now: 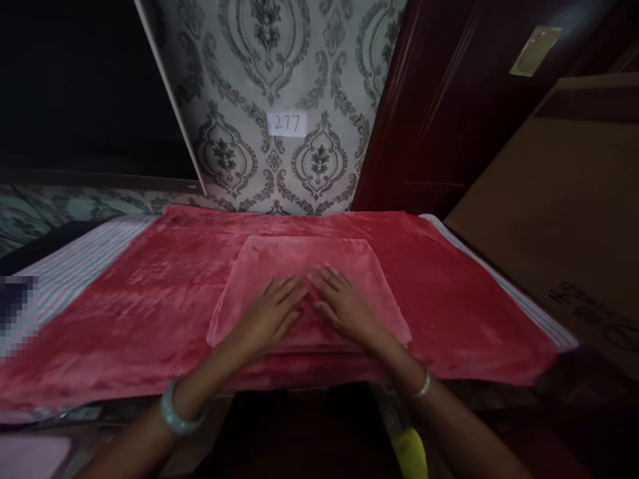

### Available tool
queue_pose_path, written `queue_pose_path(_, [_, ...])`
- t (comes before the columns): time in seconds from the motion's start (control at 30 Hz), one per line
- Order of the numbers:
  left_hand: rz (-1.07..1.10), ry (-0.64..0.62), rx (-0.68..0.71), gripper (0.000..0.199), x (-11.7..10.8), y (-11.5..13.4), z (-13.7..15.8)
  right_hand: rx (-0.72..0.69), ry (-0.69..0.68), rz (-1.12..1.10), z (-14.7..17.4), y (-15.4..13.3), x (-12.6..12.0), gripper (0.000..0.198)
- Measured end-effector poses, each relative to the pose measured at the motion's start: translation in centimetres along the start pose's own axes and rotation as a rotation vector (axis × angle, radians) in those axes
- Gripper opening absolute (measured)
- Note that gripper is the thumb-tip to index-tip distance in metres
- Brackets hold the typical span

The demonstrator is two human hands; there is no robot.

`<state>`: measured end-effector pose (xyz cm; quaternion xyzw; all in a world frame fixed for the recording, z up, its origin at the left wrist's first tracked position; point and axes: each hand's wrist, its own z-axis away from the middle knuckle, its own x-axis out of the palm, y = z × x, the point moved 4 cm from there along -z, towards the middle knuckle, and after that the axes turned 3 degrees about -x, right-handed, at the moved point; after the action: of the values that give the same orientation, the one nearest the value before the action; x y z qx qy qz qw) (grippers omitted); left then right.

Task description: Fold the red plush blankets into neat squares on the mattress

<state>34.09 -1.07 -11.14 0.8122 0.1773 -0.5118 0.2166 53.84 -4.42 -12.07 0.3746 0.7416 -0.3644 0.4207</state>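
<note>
A pink plush cloth [264, 259], folded into a flat rectangle, lies in the middle of a larger red plush blanket [449, 293]. My left hand [272, 309] rests palm down on the folded cloth, its fingers stretched out toward the centre. Close beside it, my right hand [344, 303] also lies flat on the cloth, fingers extended and a little apart. The fingertips of both hands nearly meet. Neither hand grips anything. A bracelet circles each wrist.
Under the blanket, a striped cloth [94, 249] shows at both sides. A large cardboard box [559, 193] leans at the right near a dark red door [429, 100]. A black screen [90, 93] stands at the left. The patterned wall bears a paper label [287, 124] reading 277.
</note>
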Motion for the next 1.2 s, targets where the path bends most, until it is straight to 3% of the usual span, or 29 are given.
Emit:
queue_pose_path(0.13, [0.081,-0.163,-0.075,0.057,-0.7,-3.9,-5.7,-0.081,-0.198,-0.051,-4.1,-1.4,2.0,0.061])
queue_pose_path(0.27, [0.102,-0.336,-0.071,0.059,1.5,-7.1,-9.4,-0.121,-0.281,-0.11,-4.2,-2.2,3.8,0.068])
queue_pose_path(0.43, [-0.012,-0.37,-0.124,0.061,5.0,-9.3,-9.6,-0.08,-0.327,-0.13,-3.7,-1.9,4.1,0.064])
queue_pose_path(0.63, [-0.045,-0.322,-0.087,0.062,5.8,-9.7,-8.9,-0.096,-0.392,-0.155,-1.4,-3.4,4.4,0.07])
queue_pose_path(0.77, [-0.068,-0.312,-0.079,0.063,5.2,-9.6,-8.9,-0.154,-0.343,-0.155,2.1,-5.4,4.2,0.071])
queue_pose_path(0.9, [-0.075,-0.356,-0.123,0.065,4.7,-9.0,-9.7,-0.22,-0.301,-0.236,4.3,-5.7,1.8,0.067])
queue_pose_path(1.0, [-0.087,-0.362,-0.126,0.07,4.7,-7.3,-11.8,-0.108,-0.172,-0.167,4.0,-2.8,-1.2,0.06])
queue_pose_path(1.07, [-0.071,-0.362,-0.032,0.068,5.2,-5.1,-14.0,0.028,-0.065,-0.051,3.6,0.2,-2.9,0.056])
queue_pose_path(1.2, [0.012,-0.374,0.171,0.055,7.5,-0.5,-18.1,0.175,-0.044,0.117,4.0,4.5,-3.1,0.053])
